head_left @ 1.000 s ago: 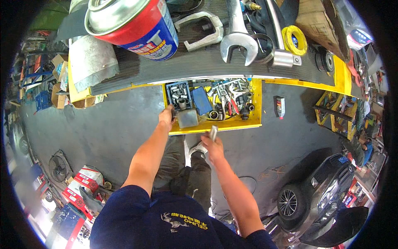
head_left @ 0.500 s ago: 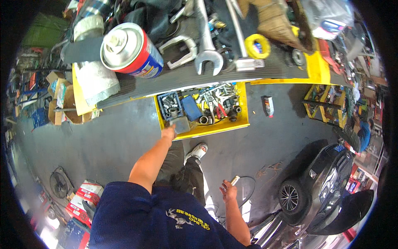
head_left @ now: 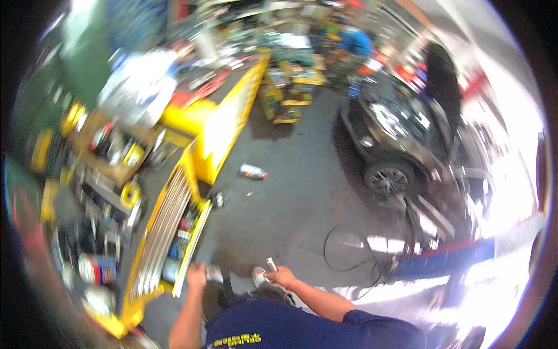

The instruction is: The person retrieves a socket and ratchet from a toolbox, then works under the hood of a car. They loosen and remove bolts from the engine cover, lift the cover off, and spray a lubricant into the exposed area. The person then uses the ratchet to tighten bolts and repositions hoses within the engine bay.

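My left hand (head_left: pixel 197 274) is at the front edge of a partly open yellow drawer (head_left: pixel 201 224), its fingers bent but blurred. I cannot tell if it grips the edge or only touches it. Tools and a blue case (head_left: pixel 174 250) show as smears inside the drawer. Low in the middle, my right hand (head_left: pixel 282 277) is closed on a small pale cylinder (head_left: pixel 271 264), which sticks up past the fingers. The cylinder's kind cannot be made out.
To the left, the cluttered bench top holds a red-and-blue spray can (head_left: pixel 97 269), a yellow tape roll (head_left: pixel 131 195) and a cardboard box (head_left: pixel 110 145). A bottle (head_left: pixel 253 171) lies on the floor. At right are a dark car (head_left: pixel 401 134) and a looped cable (head_left: pixel 349 247); another person (head_left: pixel 351 49) is farther back.
My view has swung to the right, so the bench now lies at left. The drawer shows a narrower opening. My right hand has come nearer the left one, still with the pale cylinder.
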Tool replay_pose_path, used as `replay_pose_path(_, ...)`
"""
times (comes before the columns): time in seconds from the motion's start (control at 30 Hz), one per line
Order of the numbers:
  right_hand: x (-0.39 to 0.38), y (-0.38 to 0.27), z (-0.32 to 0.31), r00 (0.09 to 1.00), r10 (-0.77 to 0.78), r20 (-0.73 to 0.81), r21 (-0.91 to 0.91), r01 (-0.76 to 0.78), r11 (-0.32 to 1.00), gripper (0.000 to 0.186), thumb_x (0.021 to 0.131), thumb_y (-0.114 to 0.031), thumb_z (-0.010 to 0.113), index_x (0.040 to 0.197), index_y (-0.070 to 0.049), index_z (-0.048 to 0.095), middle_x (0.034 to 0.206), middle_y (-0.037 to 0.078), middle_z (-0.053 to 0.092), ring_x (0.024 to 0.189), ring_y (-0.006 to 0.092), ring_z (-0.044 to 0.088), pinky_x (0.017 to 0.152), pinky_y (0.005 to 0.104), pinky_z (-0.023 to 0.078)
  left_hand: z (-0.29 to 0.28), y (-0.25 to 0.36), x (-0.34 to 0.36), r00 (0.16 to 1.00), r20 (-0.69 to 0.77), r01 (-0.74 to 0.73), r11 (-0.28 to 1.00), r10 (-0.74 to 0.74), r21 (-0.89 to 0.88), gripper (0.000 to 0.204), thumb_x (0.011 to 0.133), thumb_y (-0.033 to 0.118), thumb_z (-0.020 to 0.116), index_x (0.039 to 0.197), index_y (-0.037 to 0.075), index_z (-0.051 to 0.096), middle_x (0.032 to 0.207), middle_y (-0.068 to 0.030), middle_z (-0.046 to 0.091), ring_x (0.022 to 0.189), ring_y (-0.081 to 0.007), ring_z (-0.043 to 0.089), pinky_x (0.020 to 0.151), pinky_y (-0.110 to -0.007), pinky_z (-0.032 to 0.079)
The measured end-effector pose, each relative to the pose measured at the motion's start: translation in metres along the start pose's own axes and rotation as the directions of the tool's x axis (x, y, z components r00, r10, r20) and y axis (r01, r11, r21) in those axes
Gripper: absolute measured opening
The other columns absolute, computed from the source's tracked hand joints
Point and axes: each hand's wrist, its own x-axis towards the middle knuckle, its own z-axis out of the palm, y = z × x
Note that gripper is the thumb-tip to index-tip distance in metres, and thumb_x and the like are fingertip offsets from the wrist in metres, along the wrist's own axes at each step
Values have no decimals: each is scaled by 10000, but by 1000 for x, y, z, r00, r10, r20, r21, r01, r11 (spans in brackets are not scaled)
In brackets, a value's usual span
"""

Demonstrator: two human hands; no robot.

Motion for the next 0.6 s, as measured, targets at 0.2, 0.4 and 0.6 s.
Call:
replay_pose_path(0.2,-43,3,-23,964,-227,-139,70,238,969,472,862,-500,806,1039,-65,752,852,87,735,820,177,666,768,383,536,62,166,-58,734,672,76,973,94,-219,443,1001,259,752,1315,-37,653,1150,-96,728,956,-166,686,811,-351,569)
replay_pose_path(0.4,-88,79,-90,753,-515,-409,50,582,812,427,865,-310,738,1194,-38,732,1175,197,760,1101,339,722,973,440,539,202,283,-142,279,920,-205,953,276,-224,563,963,273,792,1416,-22,635,1288,-117,719,1155,-196,676,1019,-345,531)
replay_pose_path(0.6,-181,227,-214,851,-229,-472,327,410,851,604,856,-494,761,1217,-11,722,1296,201,719,1178,359,681,988,444,525,389,356,-268,171,919,-447,859,356,-250,294,954,176,739,1180,-11,756,1190,-124,757,1065,-194,702,943,-343,557)
